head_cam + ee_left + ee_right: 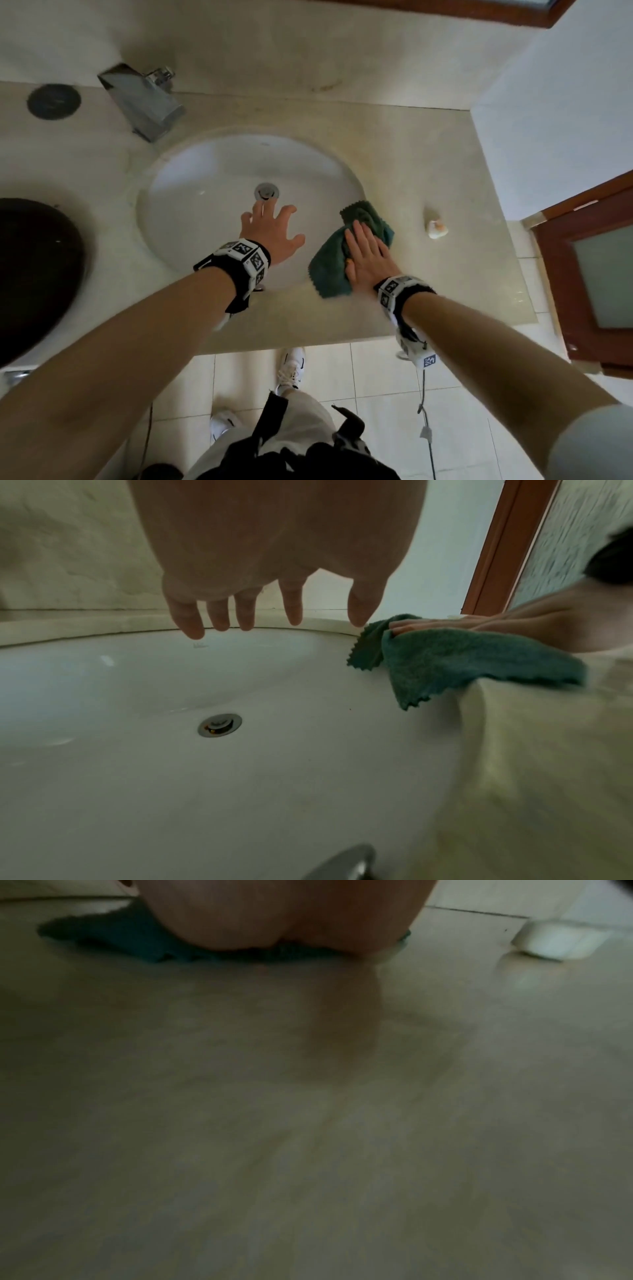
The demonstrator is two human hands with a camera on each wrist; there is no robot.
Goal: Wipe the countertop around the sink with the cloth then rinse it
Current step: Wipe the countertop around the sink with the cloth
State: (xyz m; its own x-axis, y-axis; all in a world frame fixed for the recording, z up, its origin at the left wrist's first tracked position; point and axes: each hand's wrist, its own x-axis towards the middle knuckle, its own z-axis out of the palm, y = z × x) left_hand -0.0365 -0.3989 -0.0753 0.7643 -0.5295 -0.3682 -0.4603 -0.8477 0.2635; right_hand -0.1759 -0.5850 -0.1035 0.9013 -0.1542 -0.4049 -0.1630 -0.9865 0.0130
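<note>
A dark green cloth [329, 267] lies crumpled on the beige countertop [428, 178] at the right rim of the white sink [205, 171]. My right hand [364, 255] presses flat on the cloth with straight fingers. The cloth [462, 664] hangs a little over the basin edge beneath the right hand [496, 626]. My left hand [270, 228] hovers over the basin near the drain [266, 192], fingers spread and holding nothing. In the right wrist view only the heel of my right hand [284, 915] and the cloth [113, 936] show.
A chrome faucet [144, 99] stands behind the sink at the left. A small white soap piece [435, 229] sits on the counter right of the cloth. A dark round object [34, 274] lies at the far left, a wooden door [589, 274] at the right.
</note>
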